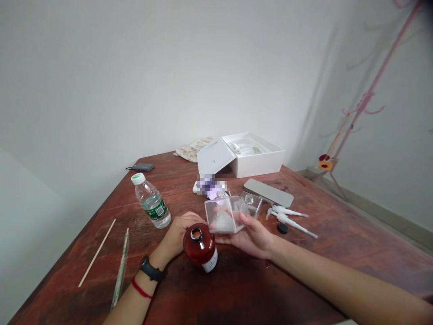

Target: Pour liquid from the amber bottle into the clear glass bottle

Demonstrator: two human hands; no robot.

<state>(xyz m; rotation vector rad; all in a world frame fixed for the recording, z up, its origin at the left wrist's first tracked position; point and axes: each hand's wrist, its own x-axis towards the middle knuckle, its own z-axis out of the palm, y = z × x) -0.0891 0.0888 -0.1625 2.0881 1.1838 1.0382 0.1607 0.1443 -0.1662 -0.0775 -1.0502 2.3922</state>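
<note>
While the right hand (253, 239) pinches a clear square bottle (214, 213), thumb over the top and fingers under it, the left hand (181, 230) curls round the far left side of a brown bottle (199, 252); left fingertips hidden, can't tell how firmly they grip. Brown bottle is toward the near edge of the table (341, 225), uncapped, mouth up. Clear bottle is just beyond it, tilted; can't tell if it touches the wood. Second clear bottle (257, 203) sits behind, toward the far edge. Pump heads (296, 225) and a black cap (283, 228) lie loose toward the right edge. Step in hand looks like positioning the clear bottle beside the brown one. Next move probably calls for a firm right-hand hold on smooth walls, with the open brown bottle kept upright and steady.
</note>
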